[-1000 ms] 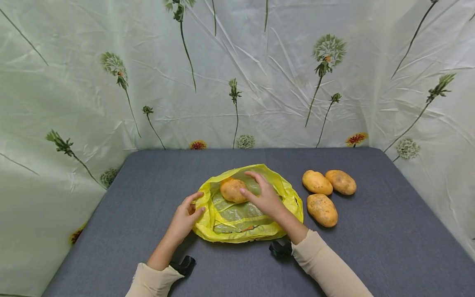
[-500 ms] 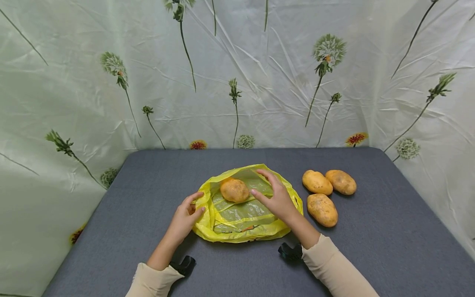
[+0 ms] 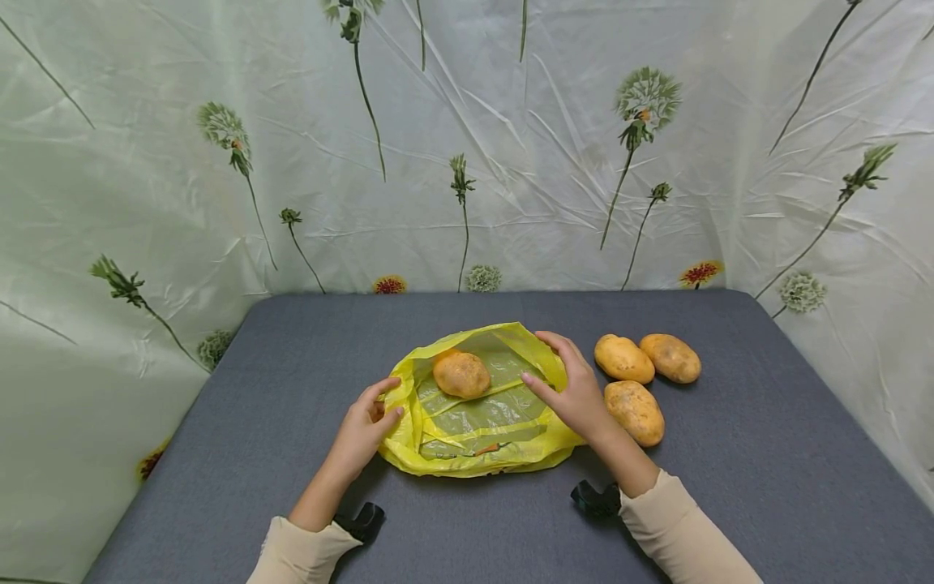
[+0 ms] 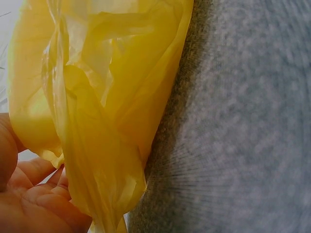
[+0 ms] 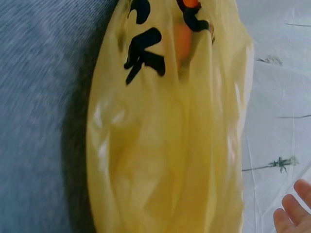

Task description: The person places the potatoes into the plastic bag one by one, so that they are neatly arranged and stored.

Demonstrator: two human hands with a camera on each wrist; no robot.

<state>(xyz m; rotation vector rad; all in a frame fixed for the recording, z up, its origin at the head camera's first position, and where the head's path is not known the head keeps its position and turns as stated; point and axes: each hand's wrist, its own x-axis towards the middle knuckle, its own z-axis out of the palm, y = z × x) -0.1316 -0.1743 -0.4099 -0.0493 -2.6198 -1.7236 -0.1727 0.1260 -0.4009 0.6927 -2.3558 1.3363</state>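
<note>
A yellow plastic bag [image 3: 481, 470] lies with its mouth spread wide on the grey surface. Inside it, toward the back left, rests one potato [image 3: 461, 374]. My left hand [image 3: 362, 430] holds the bag's left rim, its thumb and fingers curled at the edge; in the left wrist view the hand [image 4: 39, 199] sits beside the hanging yellow plastic. At the right rim is my right hand [image 3: 580, 397], thumb and fingers parted and no potato in it. Only fingertips [image 5: 291, 211] of that hand show in the right wrist view.
Right of the bag, close to my right hand, lie three more potatoes: one at the front [image 3: 634, 414], one at the back left [image 3: 623, 358] and one at the back right [image 3: 670, 358]. A flower-printed curtain [image 3: 540, 203] hangs behind the grey table [image 3: 314, 332].
My right hand has moved right, away from the potato in the bag to the bag's right rim. The left hand and the potatoes stay where they were.
</note>
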